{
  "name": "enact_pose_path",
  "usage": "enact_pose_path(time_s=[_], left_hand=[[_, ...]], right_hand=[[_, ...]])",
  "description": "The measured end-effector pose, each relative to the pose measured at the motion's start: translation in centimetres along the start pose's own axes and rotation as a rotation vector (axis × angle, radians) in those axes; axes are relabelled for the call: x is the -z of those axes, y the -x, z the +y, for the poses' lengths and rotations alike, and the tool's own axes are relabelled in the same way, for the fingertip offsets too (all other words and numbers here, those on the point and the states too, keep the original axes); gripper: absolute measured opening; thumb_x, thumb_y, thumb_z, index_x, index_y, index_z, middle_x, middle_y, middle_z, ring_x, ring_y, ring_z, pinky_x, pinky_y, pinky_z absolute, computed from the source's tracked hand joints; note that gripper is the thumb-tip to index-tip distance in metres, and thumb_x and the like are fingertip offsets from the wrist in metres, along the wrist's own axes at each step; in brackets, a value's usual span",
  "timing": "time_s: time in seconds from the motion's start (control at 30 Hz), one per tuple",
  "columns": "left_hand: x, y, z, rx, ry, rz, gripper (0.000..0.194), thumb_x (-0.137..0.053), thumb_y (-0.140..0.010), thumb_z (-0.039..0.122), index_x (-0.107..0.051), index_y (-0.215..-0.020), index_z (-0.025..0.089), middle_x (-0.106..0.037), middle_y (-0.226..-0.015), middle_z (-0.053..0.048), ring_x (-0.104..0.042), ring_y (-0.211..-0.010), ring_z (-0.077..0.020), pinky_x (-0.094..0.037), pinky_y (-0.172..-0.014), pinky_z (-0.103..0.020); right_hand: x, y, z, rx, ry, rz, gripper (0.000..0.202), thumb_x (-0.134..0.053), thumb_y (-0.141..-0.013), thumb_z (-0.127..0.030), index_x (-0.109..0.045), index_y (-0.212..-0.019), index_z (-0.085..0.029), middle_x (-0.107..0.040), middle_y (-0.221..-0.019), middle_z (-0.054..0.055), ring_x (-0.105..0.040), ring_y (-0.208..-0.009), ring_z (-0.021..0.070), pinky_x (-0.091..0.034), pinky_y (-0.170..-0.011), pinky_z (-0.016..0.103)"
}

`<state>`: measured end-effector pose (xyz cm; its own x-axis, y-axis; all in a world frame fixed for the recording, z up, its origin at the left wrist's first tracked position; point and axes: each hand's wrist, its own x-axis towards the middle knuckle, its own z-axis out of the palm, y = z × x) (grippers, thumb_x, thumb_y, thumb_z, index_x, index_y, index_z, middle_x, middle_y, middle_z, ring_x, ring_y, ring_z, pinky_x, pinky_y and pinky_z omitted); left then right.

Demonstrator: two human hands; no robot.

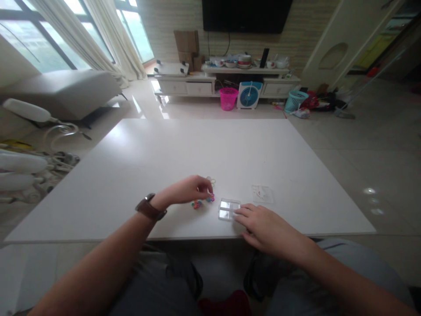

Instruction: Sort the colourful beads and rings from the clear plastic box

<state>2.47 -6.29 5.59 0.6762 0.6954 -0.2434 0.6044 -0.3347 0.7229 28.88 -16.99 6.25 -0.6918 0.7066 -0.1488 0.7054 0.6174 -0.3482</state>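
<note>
My left hand (197, 188), with a brown-strapped watch on its wrist, reaches over a small colourful cluster (211, 198). Its fingertips are bent together at the cluster, and whatever they pinch is too small to make out. Another multicoloured cluster (196, 204) lies just left of it. Thin rings (211, 180) lie behind the fingers. My right hand (258, 224) has its fingers spread, fingertips on the right edge of a clear compartment box (226, 209). Behind my right hand lies a clear flat case (262, 193) with small pale and red pieces.
All these sit near the front edge of a white table (210, 149). Beyond it stand a pink basket (228, 98), a blue fan (249, 95) and a low white cabinet (184, 87). White-padded metal furniture (24, 164) is at the left.
</note>
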Motion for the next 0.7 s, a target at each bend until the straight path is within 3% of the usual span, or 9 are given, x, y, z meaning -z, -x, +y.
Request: enact_pose_path(time_s=[0.07,0.13,0.3,0.7], left_hand=[[1.6,-0.6,-2.9,0.168,-0.084,0.263,0.023,-0.059,-0.081,0.031,-0.071,-0.093,0.015,-0.068,-0.077,-0.003,-0.06,-0.069,-0.0135,-0.044,-0.062,-0.023],[1.9,-1.2,-5.3,0.282,-0.14,0.376,0.024,-0.061,-0.078,0.03,-0.071,-0.093,0.014,-0.069,-0.081,-0.005,-0.061,-0.071,-0.014,-0.045,-0.063,-0.024],[0.6,-2.9,-7.8,0.315,-0.211,0.369,0.024,-0.061,-0.076,0.029,-0.072,-0.091,0.013,-0.072,-0.088,-0.007,-0.062,-0.073,-0.0145,-0.046,-0.066,-0.025],[-0.6,-3.7,-7.7,0.346,-0.402,0.267,0.017,-0.054,-0.074,0.019,-0.069,-0.078,0.013,-0.071,-0.08,-0.009,-0.061,-0.072,-0.0164,-0.045,-0.066,-0.025]], right_hand=[[0.3,-0.1,-0.2,0.006,0.007,0.017,0.02,-0.055,-0.088,-0.02,-0.065,-0.105,-0.018,-0.065,-0.114,0.01,-0.056,-0.109,0.0243,-0.046,-0.094,0.041],[0.4,-0.2,-0.2,0.014,0.011,0.025,0.02,-0.056,-0.088,-0.02,-0.065,-0.106,-0.018,-0.065,-0.114,0.011,-0.056,-0.11,0.0249,-0.045,-0.095,0.042],[0.4,-0.2,-0.2,0.022,0.011,0.012,0.021,-0.057,-0.087,-0.02,-0.065,-0.107,-0.019,-0.065,-0.116,0.011,-0.055,-0.111,0.0253,-0.046,-0.094,0.042],[0.4,0.3,-0.1,0.027,-0.02,0.005,0.023,-0.055,-0.088,-0.02,-0.066,-0.108,-0.02,-0.065,-0.117,0.01,-0.055,-0.112,0.0246,-0.046,-0.096,0.041]])
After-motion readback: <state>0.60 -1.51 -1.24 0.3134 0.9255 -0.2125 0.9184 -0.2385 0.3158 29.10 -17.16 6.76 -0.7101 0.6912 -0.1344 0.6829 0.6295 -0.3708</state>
